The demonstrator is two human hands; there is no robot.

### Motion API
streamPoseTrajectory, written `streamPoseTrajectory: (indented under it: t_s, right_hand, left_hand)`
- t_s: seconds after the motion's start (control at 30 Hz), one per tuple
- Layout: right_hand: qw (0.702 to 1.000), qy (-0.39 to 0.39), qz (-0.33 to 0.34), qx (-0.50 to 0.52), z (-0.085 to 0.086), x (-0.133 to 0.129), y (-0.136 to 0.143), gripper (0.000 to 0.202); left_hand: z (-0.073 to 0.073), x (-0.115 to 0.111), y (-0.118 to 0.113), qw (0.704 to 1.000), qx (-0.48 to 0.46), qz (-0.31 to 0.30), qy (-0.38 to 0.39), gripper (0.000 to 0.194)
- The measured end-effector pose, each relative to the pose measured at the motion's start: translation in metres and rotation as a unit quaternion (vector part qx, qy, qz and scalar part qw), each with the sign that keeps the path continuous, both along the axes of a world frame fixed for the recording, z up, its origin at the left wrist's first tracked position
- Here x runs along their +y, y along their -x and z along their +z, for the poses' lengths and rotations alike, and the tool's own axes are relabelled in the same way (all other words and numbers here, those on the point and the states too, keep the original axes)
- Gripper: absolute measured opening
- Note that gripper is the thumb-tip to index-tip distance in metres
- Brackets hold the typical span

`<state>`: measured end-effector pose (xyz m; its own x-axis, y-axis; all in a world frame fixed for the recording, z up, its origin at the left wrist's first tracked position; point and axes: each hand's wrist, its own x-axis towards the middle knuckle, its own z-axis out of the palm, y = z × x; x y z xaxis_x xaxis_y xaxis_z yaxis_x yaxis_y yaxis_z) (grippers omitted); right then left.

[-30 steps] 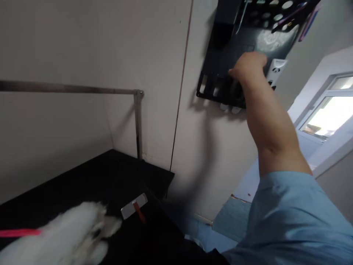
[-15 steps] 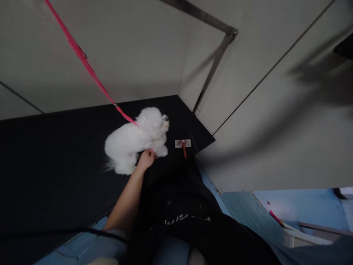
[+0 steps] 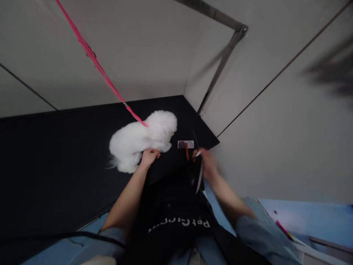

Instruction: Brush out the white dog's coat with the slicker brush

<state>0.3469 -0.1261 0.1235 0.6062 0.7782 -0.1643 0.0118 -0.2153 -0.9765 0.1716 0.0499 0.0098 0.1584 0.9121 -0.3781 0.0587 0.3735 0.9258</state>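
In the centre of the frame, a small fluffy white dog is on a flat black table, a pink fabric leash rising to upper left. The left hand grasps its front leg. Right of centre, the blurred right hand holds a slim, pale tool near an orange-handled rectangular brush.

Before you, the fluffy white dog is side-on on the black worktop, head to your right, a front leg in your left hand. The slim, pale tool in your right hand is too blurred to identify.
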Motion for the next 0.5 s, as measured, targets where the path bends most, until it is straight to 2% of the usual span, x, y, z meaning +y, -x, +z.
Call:
streamPoseTrajectory:
  t_s: [0.1, 0.17, 0.27, 0.37, 0.43, 0.5]
  right_hand:
    - [0.981, 0.085, 0.065, 0.162, -0.045, -0.024, 0.034, 0.036]
    - [0.937, 0.134, 0.132, 0.295, -0.065, -0.043, 0.049, 0.039]
    - [0.858, 0.161, 0.250, 0.419, -0.075, -0.058, 0.048, 0.054]
    - [0.799, 0.164, 0.338, 0.470, -0.075, -0.051, 0.034, 0.068]
    - [0.802, 0.158, 0.354, 0.455, -0.077, -0.037, 0.026, 0.063]
    - [0.838, 0.158, 0.346, 0.392, -0.082, -0.020, 0.023, 0.050]
  left_hand:
    - [-0.003, 0.000, 0.002, 1.000, 0.007, 0.003, 0.000, 0.014]
    - [-0.005, 0.000, 0.002, 1.000, 0.010, 0.003, 0.004, 0.015]
    - [-0.006, -0.002, 0.001, 1.000, 0.008, 0.001, 0.010, 0.023]
    - [-0.005, -0.004, 0.002, 1.000, -0.002, -0.004, 0.013, 0.031]
    - [-0.005, -0.005, 0.002, 1.000, -0.007, -0.006, 0.012, 0.035]
    - [-0.005, -0.006, 0.002, 1.000, -0.009, -0.007, 0.008, 0.036]
